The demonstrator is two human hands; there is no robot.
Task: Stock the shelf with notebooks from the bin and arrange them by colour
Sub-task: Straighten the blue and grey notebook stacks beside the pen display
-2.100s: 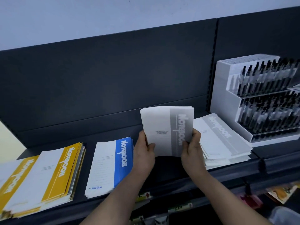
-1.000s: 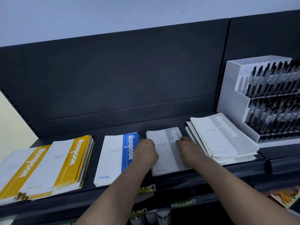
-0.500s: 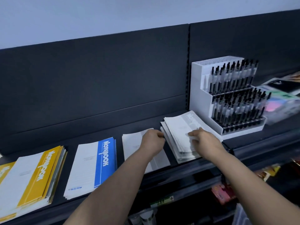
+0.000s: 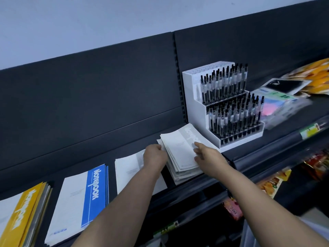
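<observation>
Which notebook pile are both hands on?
The fanned grey stack next to the white pen display: left hand at its left edge, right hand flat on top. The thinner grey pile, blue stack and yellow stack sit further left.

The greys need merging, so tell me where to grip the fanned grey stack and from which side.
Grip the grey stack by its two long edges, one hand each, coming from the front. It lies flat and fanned, so squeezing should square it; the pen rack crowds its far right corner.
</observation>
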